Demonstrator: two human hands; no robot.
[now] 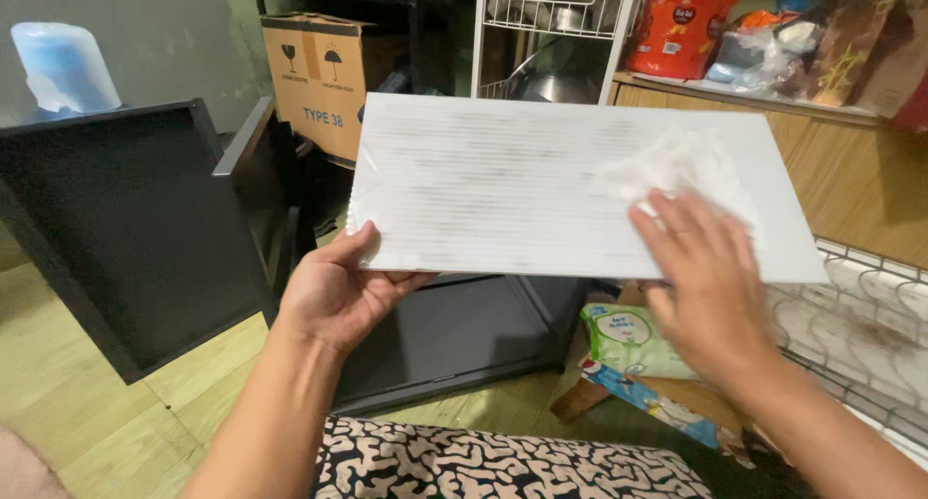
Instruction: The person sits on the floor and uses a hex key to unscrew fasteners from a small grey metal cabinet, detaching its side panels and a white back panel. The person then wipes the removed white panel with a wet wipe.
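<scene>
A white rectangular panel (503, 185) is held up flat in front of me, its surface blurred. My left hand (338, 291) grips its near left corner, thumb on top and fingers underneath. My right hand (701, 286) presses a crumpled white wipe (667, 165) against the panel's right part, fingers spread over it.
A black open cabinet (126, 238) stands at left, a black drawer-like tray (454, 339) under the panel. A cardboard box (319, 73) and a white wire rack (551, 25) are behind. A pack of wet wipes (628, 339) lies on the floor; wooden counter (851, 170) at right.
</scene>
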